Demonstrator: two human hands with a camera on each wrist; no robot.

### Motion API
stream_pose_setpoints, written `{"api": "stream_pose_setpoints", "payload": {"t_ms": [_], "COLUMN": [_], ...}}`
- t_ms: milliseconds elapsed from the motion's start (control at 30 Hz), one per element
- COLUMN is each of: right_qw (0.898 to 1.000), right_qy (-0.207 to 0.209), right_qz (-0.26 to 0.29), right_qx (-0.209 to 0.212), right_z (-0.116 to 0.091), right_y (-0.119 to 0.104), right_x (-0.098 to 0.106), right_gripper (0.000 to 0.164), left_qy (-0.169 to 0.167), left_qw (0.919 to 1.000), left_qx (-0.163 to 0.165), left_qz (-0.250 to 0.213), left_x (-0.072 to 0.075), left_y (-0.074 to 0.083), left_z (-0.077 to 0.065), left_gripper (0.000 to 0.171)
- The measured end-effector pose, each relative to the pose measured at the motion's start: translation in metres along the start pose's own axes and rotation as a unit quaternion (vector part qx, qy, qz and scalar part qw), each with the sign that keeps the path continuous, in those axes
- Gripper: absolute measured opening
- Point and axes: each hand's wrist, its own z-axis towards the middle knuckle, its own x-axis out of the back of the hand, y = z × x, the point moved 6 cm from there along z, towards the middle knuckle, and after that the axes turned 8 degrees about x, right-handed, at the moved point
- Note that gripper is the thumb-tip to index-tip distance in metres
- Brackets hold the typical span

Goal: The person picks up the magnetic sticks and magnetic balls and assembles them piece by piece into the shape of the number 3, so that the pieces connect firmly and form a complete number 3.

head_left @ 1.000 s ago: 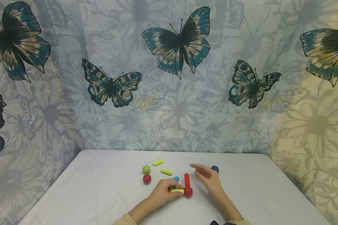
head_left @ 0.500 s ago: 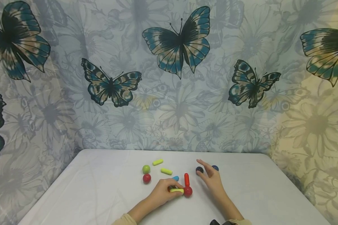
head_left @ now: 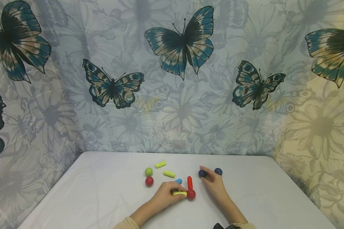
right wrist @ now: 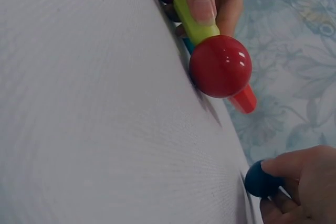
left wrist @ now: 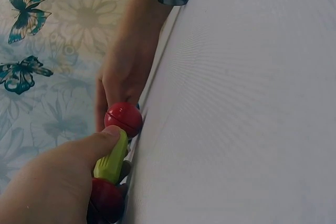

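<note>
My left hand [head_left: 167, 194] pinches a yellow-green toy rod [head_left: 180, 193] between thumb and fingers, low over the table. A glossy red ball [head_left: 191, 194] sits at the rod's right end, and a second red ball [left wrist: 106, 200] shows at its other end in the left wrist view. From the right ball a red rod [head_left: 189, 182] points away toward the back. A blue rod [head_left: 178, 181] peeks out behind the left fingers, mostly hidden. Further right, my right hand [head_left: 215, 184] holds a dark blue ball [right wrist: 262, 179] between thumb and fingers at the tabletop.
Another blue ball [head_left: 218, 171] lies just beyond the right hand. To the left are a green ball [head_left: 148, 172], a red ball [head_left: 149, 181] and two yellow-green rods, one farther back [head_left: 161, 164] and one nearer [head_left: 169, 174]. Butterfly-print cloth hangs behind the white table [head_left: 103, 190].
My right hand has moved slightly, uncovering the dark blue ball, and its fingers have closed on it. The left hand keeps its grip on the yellow-green rod in the same place.
</note>
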Motion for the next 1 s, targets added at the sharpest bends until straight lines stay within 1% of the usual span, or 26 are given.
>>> {"api": "stream_pose_setpoints", "payload": {"t_ms": [167, 533, 767, 1000], "right_qw": [1.000, 0.999, 0.999, 1.000], "right_qy": [0.004, 0.009, 0.013, 0.019], "right_qz": [0.004, 0.042, 0.032, 0.018], "right_qx": [-0.005, 0.000, -0.004, 0.003], "right_z": [0.0006, -0.0011, 0.0000, 0.0019], "right_y": [0.0017, 0.0000, 0.0035, 0.0033], "right_x": [-0.0013, -0.0010, -0.0008, -0.0003], "right_gripper": [0.044, 0.040, 0.039, 0.035], "left_qy": [0.003, 0.004, 0.004, 0.006], "left_qw": [1.0000, 0.9999, 1.0000, 1.0000], "left_qx": [-0.002, -0.010, -0.006, -0.005], "left_qz": [0.001, 0.002, -0.001, 0.000], "left_x": [0.0001, 0.0000, -0.0002, 0.0003], "left_y": [-0.0008, -0.0012, -0.0017, -0.0015], "left_z": [0.0000, 0.0004, 0.0005, 0.0008], "left_gripper": [0.020, 0.019, 0.019, 0.019]}}
